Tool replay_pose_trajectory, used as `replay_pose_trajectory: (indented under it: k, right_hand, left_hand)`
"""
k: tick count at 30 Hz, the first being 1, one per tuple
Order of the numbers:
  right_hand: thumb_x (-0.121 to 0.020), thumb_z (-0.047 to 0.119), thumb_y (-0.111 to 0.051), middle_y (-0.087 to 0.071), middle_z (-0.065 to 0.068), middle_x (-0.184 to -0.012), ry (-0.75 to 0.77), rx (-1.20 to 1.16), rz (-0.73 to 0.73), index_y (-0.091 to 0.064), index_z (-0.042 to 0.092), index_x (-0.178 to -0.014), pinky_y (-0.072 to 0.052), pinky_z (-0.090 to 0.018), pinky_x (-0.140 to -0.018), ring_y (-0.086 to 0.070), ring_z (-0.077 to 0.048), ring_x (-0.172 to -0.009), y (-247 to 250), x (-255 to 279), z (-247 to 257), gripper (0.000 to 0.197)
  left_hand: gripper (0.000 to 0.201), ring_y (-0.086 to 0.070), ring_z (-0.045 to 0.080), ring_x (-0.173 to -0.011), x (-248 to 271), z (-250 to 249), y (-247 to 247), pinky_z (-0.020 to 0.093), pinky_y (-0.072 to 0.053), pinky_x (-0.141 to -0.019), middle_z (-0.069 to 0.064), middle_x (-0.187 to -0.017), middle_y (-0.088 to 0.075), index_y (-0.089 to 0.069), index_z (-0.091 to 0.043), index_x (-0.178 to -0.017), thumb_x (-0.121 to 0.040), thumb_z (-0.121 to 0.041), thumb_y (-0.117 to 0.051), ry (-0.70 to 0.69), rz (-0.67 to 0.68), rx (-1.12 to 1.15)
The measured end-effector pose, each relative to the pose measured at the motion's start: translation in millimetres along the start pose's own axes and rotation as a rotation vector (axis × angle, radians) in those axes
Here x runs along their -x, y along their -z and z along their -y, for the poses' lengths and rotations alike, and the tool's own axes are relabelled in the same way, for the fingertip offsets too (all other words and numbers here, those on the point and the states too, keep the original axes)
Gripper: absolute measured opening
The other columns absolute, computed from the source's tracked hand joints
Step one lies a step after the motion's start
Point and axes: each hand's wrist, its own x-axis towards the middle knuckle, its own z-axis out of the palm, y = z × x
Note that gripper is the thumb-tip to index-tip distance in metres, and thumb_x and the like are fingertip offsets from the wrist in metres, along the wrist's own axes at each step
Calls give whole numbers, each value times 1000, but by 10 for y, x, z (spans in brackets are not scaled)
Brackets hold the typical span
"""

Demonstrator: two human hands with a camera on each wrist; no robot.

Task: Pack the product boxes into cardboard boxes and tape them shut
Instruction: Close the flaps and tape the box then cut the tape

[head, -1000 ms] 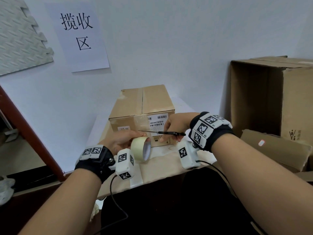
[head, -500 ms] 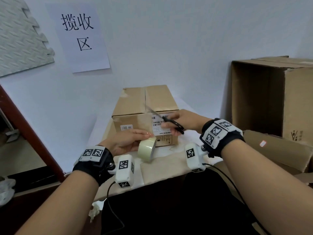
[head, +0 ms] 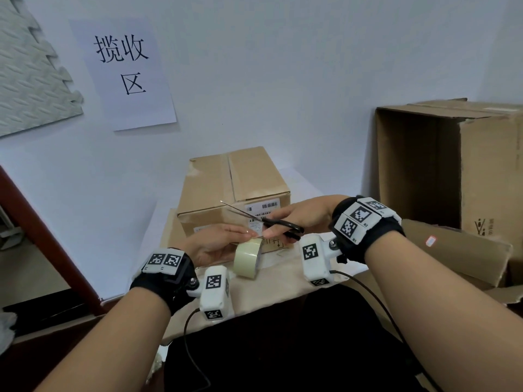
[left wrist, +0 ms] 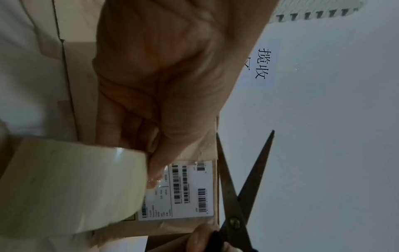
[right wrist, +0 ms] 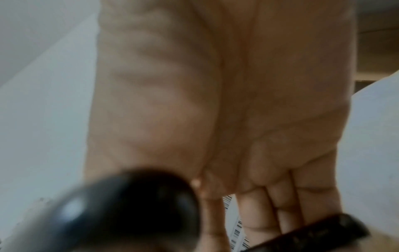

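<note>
1. Right hand (head: 297,215) has its fingers through the black handles of the scissors (head: 264,220), blades spread apart, tips pointing to upper left of the head frame.
2. Left hand (head: 215,244) pinches the tape roll (head: 248,258) at its edge, thumb on top; roll sits lower centre, just in front of the closed cardboard box (head: 235,193).
3. I judge the key relation: the roll lies below and just left of the open blades, right hand nearer the cut.
4. I can't see a loose tape strip clearly.
5. Big open carton (head: 452,171) stands at right.
</note>
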Motion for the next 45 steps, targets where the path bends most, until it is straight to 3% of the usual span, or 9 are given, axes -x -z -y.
replay_pose_trajectory:
  k: [9, 15, 20, 24, 28, 30, 36, 43, 45]
  right_hand:
    - [-84, 4, -67, -51, 2, -79, -122, 240, -104, -53, 24, -91, -42, -19, -66, -50, -10, -69, -19, -58, -16, 25]
    - [-88, 12, -65, -54, 5, -85, -306, 365, 28, -58, 18, -106, -46, -16, -66, -53, -12, -83, -69, 65, -126, 20]
    - [-84, 19, -70, -60, 12, -54, -315, 169, -161, -62, 18, -94, -45, -17, -60, -54, -8, -61, 67, 63, -303, 12]
    - [-78, 35, -75, -65, 2, -86, -471, 278, -277, -70, 15, -104, -45, -28, -73, -55, -18, -84, 270, 194, -393, 33]
    - [-76, 41, -75, -60, -3, -61, -671, 261, -394, -63, 6, -84, -42, -25, -53, -49, -17, -49, 357, 352, -608, 38]
    - [-76, 41, -76, -62, -4, -66, -655, 130, -518, -55, 7, -76, -44, -25, -51, -48, -18, -45, 378, 331, -711, 40]
    - [-85, 52, -59, -62, -5, -73, -560, 224, -686, -45, 11, -72, -40, -27, -57, -50, -17, -54, 454, 75, -807, 45]
    - [-90, 43, -55, -44, -2, -66, -595, 486, -685, -35, 13, -63, -35, -24, -52, -52, -24, -77, 483, -162, -904, 46]
    - [-92, 36, -54, -53, -5, -81, -577, 483, -665, -46, 10, -72, -43, -27, -66, -56, -25, -91, 490, -197, -913, 34]
  left_hand:
    - [11, -59, 19, -97, -94, 35, 65, 34, -43, -94, 0, -98, -70, -73, -19, -95, -87, -18, -65, -31, -102, -99]
    - [16, -60, 18, -91, -129, 85, 147, 32, -45, -82, 2, -98, -69, -70, -16, -104, -91, -18, -61, -12, -214, -88]
    - [11, -60, 17, -88, -129, 108, 132, 27, -48, -74, 1, -92, -70, -71, -16, -96, -90, -15, -62, -13, -194, -91]
    - [17, -58, 14, -86, -117, 23, 63, 24, -48, -70, 0, -95, -68, -70, -13, -103, -91, -9, -59, -3, -64, -116]
    - [24, -59, 11, -86, -129, -90, -110, 21, -51, -71, 0, -102, -68, -68, -9, -114, -92, -8, -57, -23, 73, -206]
    - [25, -60, 10, -84, -171, -131, -222, 20, -52, -71, 1, -102, -68, -66, -8, -115, -92, -7, -56, -42, 109, -232]
    - [23, -61, 5, -73, -263, -227, -412, 17, -52, -64, -1, -92, -68, -65, -9, -113, -94, -5, -53, -51, 176, -276]
    - [22, -56, 6, -75, -325, -333, -436, 15, -49, -62, -2, -89, -65, -66, -12, -113, -95, -8, -53, -61, 185, -370]
    - [23, -55, 9, -81, -354, -353, -456, 16, -48, -65, 0, -94, -64, -66, -12, -113, -95, -9, -54, -63, 193, -381]
